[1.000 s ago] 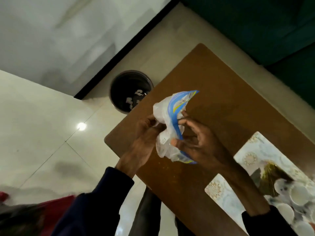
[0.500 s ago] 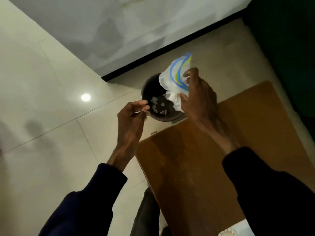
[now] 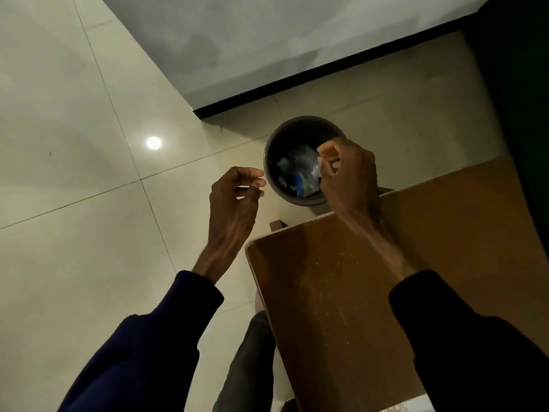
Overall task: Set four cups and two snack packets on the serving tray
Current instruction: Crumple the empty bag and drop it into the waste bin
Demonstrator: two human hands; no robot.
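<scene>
My right hand (image 3: 347,173) hovers over the far right rim of a dark round bin (image 3: 274,150) on the floor, fingers loosely curled and holding nothing. A crumpled white and blue plastic wrapper (image 3: 300,169) lies inside the bin among other scraps. My left hand (image 3: 234,197) hangs just left of the bin, above the floor, with empty, slightly bent fingers. Only a pale patterned corner of the serving tray (image 3: 416,407) shows at the bottom edge. No cups or snack packets are in view.
The brown wooden table (image 3: 341,292) fills the lower right, its far left corner next to the bin. Pale floor tiles (image 3: 74,233) spread to the left. A grey wall with a black skirting (image 3: 297,78) runs behind the bin. Something dark green stands at the far right.
My right hand carried the wrapper from above the table to the bin and let it go; it now lies inside. The left hand came off the wrapper. The view swung left, away from the tray.
</scene>
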